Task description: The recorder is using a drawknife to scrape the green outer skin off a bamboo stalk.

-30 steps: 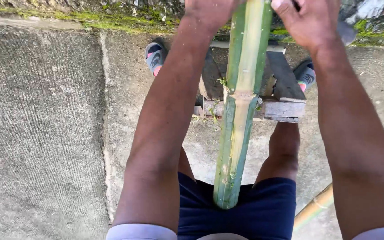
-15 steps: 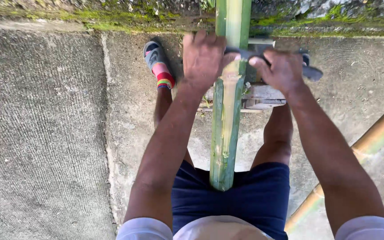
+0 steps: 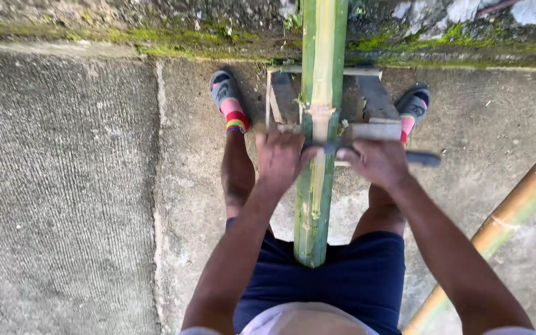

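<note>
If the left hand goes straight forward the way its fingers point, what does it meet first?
Probably the small wooden frame under the bamboo pole; it lies just beyond the left hand, though depth is unclear.

- Bright, even daylight; soft shadows on the concrete (image 3: 63,186).
- Both hands, left hand (image 3: 278,158) and right hand (image 3: 376,162), slightly motion-blurred.
- Mild wide-angle stretching at edges.
</note>
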